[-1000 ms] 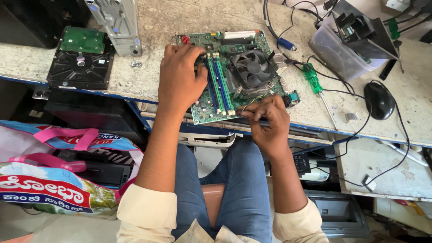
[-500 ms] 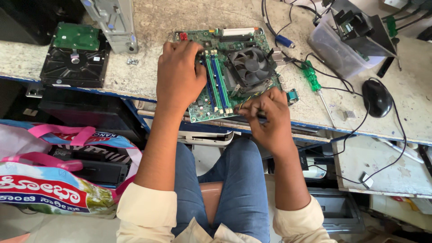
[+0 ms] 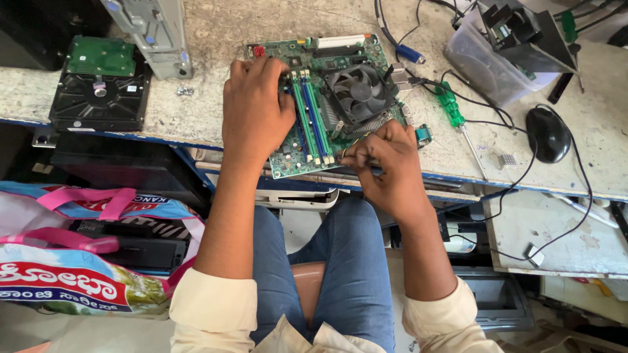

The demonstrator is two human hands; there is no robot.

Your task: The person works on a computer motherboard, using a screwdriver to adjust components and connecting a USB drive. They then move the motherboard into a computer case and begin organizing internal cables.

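The left hand lies flat, gripping nothing, on the motherboard at the bench edge, while the right hand pinches a small, mostly hidden tool at the board's near edge.

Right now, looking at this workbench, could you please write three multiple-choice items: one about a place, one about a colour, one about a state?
1. Where is the green-handled screwdriver?
A. Right of the motherboard
B. On the hard drive
C. In the bag

2. What colour are the bag handles?
A. Yellow
B. Pink
C. Black

3. How is the left hand?
A. Lifted off the bench
B. Holding the mouse
C. Pressed flat on the motherboard

Answers:
1 A: it lies on the bench just right of the motherboard, near the cables.
2 B: the loops on the bag below the bench are pink.
3 C: its palm covers the board's left part, while the right hand pinches a thin tool at the board's near edge.
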